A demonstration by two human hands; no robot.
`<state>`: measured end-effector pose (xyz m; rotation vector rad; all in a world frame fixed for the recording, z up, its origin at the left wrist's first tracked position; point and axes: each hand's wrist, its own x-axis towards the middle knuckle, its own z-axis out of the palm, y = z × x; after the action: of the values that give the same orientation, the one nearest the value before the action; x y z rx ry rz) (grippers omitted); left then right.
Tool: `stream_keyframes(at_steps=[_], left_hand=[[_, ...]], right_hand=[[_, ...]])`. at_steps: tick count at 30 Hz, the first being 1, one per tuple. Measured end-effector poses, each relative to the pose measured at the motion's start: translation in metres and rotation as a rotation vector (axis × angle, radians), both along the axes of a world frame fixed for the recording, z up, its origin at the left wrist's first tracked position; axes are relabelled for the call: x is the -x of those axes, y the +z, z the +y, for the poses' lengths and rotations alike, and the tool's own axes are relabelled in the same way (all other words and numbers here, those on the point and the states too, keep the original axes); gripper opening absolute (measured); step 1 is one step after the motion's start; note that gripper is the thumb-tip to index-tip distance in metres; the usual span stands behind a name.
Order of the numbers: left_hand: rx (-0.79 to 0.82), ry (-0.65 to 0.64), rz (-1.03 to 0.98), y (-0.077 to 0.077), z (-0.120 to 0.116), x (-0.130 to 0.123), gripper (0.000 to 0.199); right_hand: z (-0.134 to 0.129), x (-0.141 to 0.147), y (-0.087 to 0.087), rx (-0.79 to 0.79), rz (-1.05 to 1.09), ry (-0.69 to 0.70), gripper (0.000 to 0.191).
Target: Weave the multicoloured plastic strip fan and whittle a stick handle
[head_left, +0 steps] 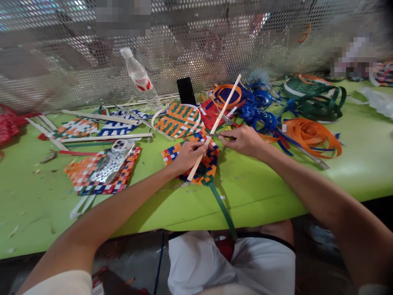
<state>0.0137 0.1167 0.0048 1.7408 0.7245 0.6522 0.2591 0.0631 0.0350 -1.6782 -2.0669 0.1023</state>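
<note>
My left hand (192, 155) is closed around a pale, flat bamboo-like strip (227, 102), which slants up and away to the right. In my right hand (242, 140) is a cutting tool (214, 135) with a thin dark blade; whether it is a knife or scissors I cannot tell. Its blade crosses the strip just above my left fingers. Beneath my hands lies a woven fan (211, 162) of orange, blue, green and white bands, partly covered by the left hand. A green band (222, 209) trails from its lower corner over the table edge.
On the green table (147, 209), a phone in a patterned case (115, 159) lies on a woven piece (76, 172). Farther back are a plastic bottle (139, 78), a black phone (186, 91) and another woven fan (179, 120). Orange coils (310, 137) and blue bands (260, 116) lie right.
</note>
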Motion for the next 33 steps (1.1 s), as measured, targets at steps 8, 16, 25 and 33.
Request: stream_keyframes(at_steps=[8, 16, 25, 33], left_hand=[[-0.003, -0.032, -0.002, 0.004, -0.003, 0.0, 0.041], [-0.019, -0.047, -0.014, 0.002, -0.002, 0.0, 0.038], [0.001, -0.081, -0.035, 0.005, -0.004, 0.001, 0.041], [-0.025, -0.07, -0.034, 0.002, 0.0, -0.001, 0.044]], right_hand=[[0.006, -0.012, 0.0, 0.012, 0.026, -0.033, 0.043], [0.011, -0.022, -0.001, -0.061, 0.093, -0.088, 0.046], [0.014, -0.026, -0.004, -0.053, 0.159, -0.066, 0.046], [0.01, -0.016, -0.001, -0.001, 0.135, -0.004, 0.044]])
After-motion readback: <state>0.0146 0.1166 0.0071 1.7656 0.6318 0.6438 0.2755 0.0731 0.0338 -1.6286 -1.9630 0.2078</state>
